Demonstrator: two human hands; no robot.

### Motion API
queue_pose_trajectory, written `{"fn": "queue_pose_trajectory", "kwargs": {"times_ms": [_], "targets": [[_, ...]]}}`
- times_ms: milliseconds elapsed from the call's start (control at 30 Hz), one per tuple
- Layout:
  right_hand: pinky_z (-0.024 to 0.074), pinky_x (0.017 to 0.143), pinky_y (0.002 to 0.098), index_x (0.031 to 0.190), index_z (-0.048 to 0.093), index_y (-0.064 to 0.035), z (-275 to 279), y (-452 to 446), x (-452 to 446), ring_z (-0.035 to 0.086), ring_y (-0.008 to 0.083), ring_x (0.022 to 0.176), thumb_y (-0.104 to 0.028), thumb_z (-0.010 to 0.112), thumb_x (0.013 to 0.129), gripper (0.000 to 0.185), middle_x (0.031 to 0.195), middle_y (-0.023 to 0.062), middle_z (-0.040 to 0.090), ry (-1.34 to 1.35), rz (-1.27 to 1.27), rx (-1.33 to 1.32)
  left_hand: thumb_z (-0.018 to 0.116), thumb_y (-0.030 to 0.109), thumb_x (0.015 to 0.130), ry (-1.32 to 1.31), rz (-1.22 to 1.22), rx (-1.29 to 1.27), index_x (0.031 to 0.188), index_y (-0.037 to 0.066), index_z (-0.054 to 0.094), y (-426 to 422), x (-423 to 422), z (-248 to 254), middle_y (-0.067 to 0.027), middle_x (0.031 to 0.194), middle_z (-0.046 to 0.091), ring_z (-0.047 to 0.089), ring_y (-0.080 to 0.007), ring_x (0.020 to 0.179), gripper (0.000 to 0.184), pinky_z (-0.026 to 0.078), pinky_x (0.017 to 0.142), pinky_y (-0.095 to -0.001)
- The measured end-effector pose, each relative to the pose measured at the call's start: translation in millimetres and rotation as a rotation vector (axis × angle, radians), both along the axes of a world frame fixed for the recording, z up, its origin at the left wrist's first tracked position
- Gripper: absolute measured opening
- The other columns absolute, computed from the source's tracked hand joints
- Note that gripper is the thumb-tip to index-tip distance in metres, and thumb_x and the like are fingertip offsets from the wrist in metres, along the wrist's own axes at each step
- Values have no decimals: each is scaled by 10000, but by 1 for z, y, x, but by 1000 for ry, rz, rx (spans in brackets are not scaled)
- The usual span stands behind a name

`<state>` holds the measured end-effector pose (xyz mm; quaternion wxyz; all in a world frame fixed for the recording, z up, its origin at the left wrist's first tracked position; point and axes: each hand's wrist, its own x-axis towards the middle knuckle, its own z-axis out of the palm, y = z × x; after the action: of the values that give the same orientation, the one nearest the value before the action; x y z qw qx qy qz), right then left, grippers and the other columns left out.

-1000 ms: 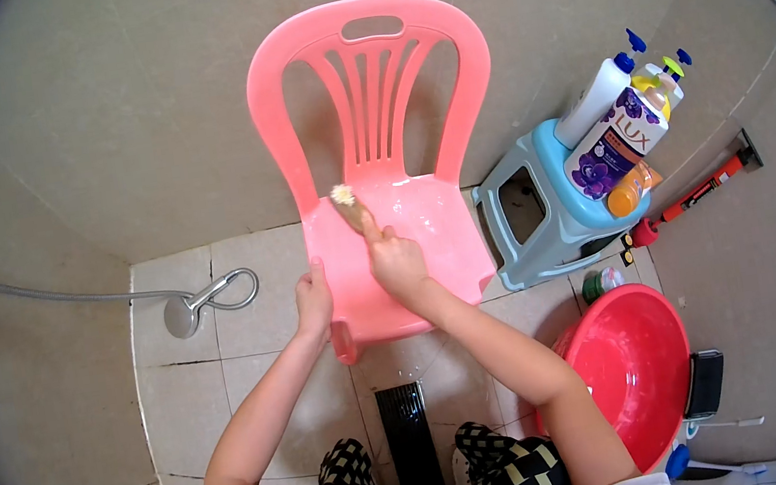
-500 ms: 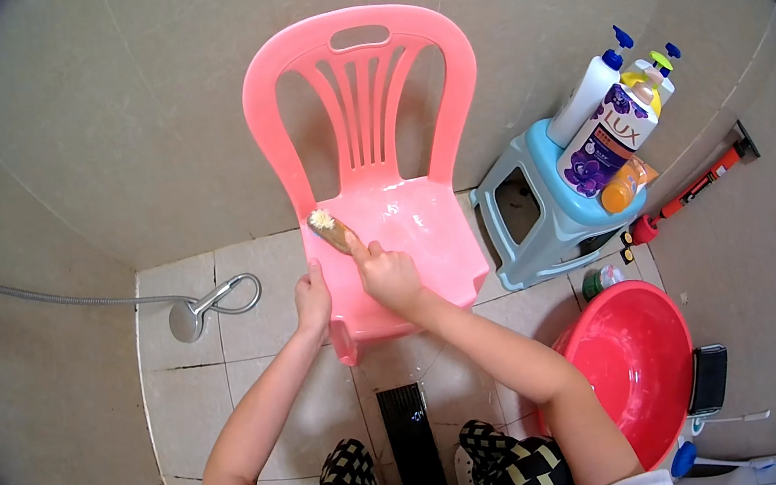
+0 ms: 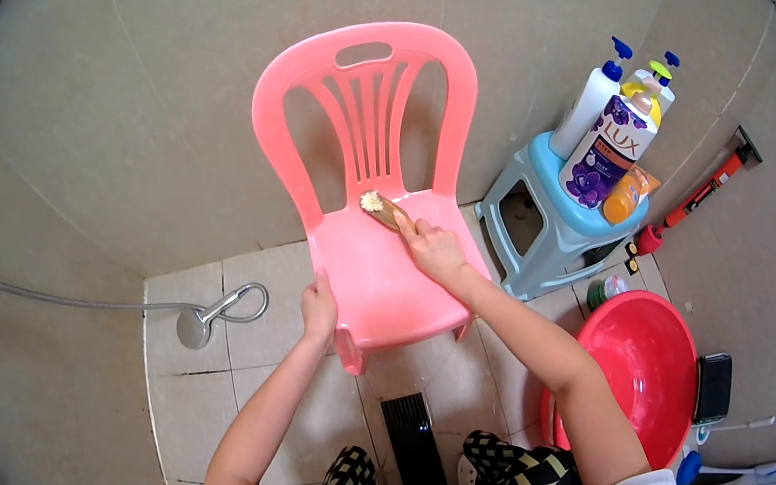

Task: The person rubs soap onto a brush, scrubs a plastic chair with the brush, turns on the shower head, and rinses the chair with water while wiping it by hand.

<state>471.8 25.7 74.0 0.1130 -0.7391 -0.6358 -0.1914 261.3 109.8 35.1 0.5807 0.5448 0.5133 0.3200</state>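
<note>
A pink plastic chair [image 3: 364, 281] stands upright facing me, its slatted backrest toward the wall. My left hand [image 3: 319, 310] grips the left edge of its seat, thumb up and the other fingers mostly hidden along the side. In my right hand [image 3: 436, 251] is a wooden-handled scrub brush [image 3: 388, 211] with pale bristles at its far end. That brush lies over the back of the seat, close to the foot of the backrest slats. My index finger stretches along the handle while the other fingers curl around it.
On the right, a blue stool [image 3: 544, 221] carries several pump bottles, one a LUX bottle [image 3: 608, 152]. A red basin [image 3: 640, 376] sits nearer me. At left, a shower head [image 3: 193, 327] with its hose lies on the tiles. A black drain grate [image 3: 416, 457] runs between my feet.
My right hand has carried the brush from the seat's left edge to the right, near the foot of the backrest. My left hand stays on the seat's edge. The view has shifted slightly.
</note>
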Motion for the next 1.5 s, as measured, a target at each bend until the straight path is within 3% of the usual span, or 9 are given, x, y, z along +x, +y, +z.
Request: {"fn": "queue_pose_trajectory", "kwargs": {"times_ms": [333, 400, 467, 667, 800, 1033, 1200, 1400, 1500], "targets": [[486, 462, 348, 1271, 377, -73, 17, 2, 18, 576, 229, 570, -115, 481, 764, 520, 776, 85, 510, -79, 82, 41, 372, 453, 891, 204, -52, 55, 933, -128, 553, -1, 0, 15, -185, 858, 604, 571, -210, 811, 610, 436, 747, -311], [484, 463, 354, 1275, 372, -74, 14, 0, 18, 575, 236, 565, -121, 480, 768, 521, 775, 83, 513, -82, 81, 48, 390, 439, 875, 116, 7, 99, 851, -131, 565, -5, 2, 16, -248, 790, 601, 601, -283, 792, 597, 442, 708, -360], [484, 468, 359, 1268, 379, -73, 7, -5, 18, 580, 245, 562, -115, 485, 770, 511, 772, 83, 522, 13, 18, -20, 388, 440, 875, 135, 9, 121, 865, -133, 561, 7, 0, -11, -252, 801, 600, 601, -289, 802, 598, 441, 714, -361], [483, 474, 385, 1228, 414, -55, 20, -18, 12, 587, 287, 545, -147, 488, 801, 443, 727, 134, 561, 178, -46, -78, 380, 445, 878, 157, -28, 98, 902, -137, 550, 1, -2, 2, -256, 822, 598, 597, -291, 817, 607, 440, 723, -358], [480, 473, 399, 1212, 431, -51, 24, -29, 1, 581, 303, 529, -173, 503, 803, 432, 684, 152, 565, 247, -20, -64, 373, 454, 882, 193, -16, 107, 901, -140, 549, -4, -1, 17, -256, 820, 598, 596, -289, 813, 619, 440, 721, -356], [474, 467, 414, 1182, 478, -54, 22, -62, -36, 548, 322, 490, -166, 514, 806, 395, 634, 152, 547, 375, 107, -67, 340, 441, 898, 85, 19, 99, 905, -130, 554, 4, 0, -11, -252, 826, 599, 594, -292, 809, 610, 437, 725, -369], [469, 433, 401, 1221, 443, -50, 25, -69, -71, 540, 304, 463, -156, 508, 808, 431, 621, 139, 533, 389, 290, -73, 268, 426, 915, 72, 50, 159, 889, -117, 564, 8, 2, -23, -294, 847, 584, 577, -379, 856, 618, 425, 769, -405], [469, 444, 393, 1199, 483, -80, 23, -36, -72, 540, 307, 477, -171, 524, 813, 399, 635, 146, 545, 353, 236, -42, 243, 422, 911, 136, 22, 164, 881, -115, 567, 15, 3, -38, -319, 872, 566, 545, -432, 898, 627, 405, 803, -444], [466, 442, 387, 1207, 481, -104, 31, -13, -68, 536, 302, 471, -157, 529, 810, 403, 632, 138, 533, 281, 203, -9, 239, 423, 909, 276, 43, 158, 880, -118, 567, -4, -1, 14, -333, 882, 556, 535, -438, 921, 633, 397, 825, -445]]}}
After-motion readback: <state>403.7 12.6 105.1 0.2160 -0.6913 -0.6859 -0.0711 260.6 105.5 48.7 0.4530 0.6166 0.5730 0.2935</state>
